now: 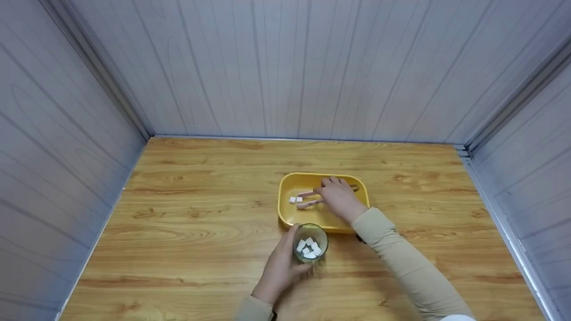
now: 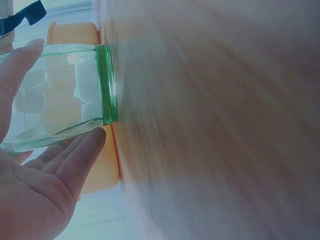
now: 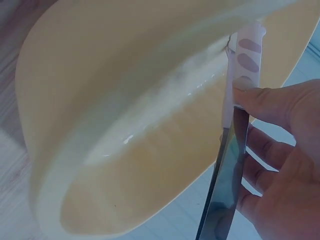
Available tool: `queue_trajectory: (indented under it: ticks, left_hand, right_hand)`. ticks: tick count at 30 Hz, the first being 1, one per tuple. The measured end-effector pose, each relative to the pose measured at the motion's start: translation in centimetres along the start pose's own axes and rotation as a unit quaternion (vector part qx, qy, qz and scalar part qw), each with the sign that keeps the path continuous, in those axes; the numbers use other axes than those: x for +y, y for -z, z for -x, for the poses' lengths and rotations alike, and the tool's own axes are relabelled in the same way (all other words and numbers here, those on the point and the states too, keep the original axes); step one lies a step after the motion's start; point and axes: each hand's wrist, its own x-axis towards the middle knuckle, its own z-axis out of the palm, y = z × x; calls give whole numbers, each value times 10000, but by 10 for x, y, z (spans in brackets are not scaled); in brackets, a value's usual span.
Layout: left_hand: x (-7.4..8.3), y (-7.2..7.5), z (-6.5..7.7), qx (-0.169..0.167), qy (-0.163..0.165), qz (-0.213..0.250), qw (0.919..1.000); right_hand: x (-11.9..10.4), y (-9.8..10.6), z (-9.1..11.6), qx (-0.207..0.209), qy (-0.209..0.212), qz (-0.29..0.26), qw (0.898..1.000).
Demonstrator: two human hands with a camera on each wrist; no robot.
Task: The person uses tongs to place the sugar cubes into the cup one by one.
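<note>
My left hand (image 1: 279, 267) holds a greenish clear glass (image 1: 311, 230) between thumb and fingers, in front of the tray. Several white cubes (image 1: 316, 248) lie at the bottom of the glass. In the left wrist view the thick green base of the glass (image 2: 106, 85) is close to the tabletop; whether it touches is hard to tell. Over the yellow tray (image 1: 285, 214), my right hand (image 1: 339, 198) grips metal tongs (image 3: 222, 175) with pale pink, spotted tips. The tips are spread apart beside two white cubes (image 1: 292, 200) on the tray floor. Right wrist view: the thumb presses one tong arm.
The tray stands on a wood-grain table (image 1: 200, 232). A pale panel wall (image 1: 276, 71) rises behind the table, with side walls at left and right. My right forearm sleeve (image 1: 410, 263) crosses the table's front right.
</note>
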Motion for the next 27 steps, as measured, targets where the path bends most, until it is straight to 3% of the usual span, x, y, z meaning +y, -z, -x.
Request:
queue_trajectory:
  ticks: [27]
  left_hand:
    - [-1,-1,2,-24,66,82,9999]
  right_hand:
    - [-2,-2,5,379,118,-23,9992]
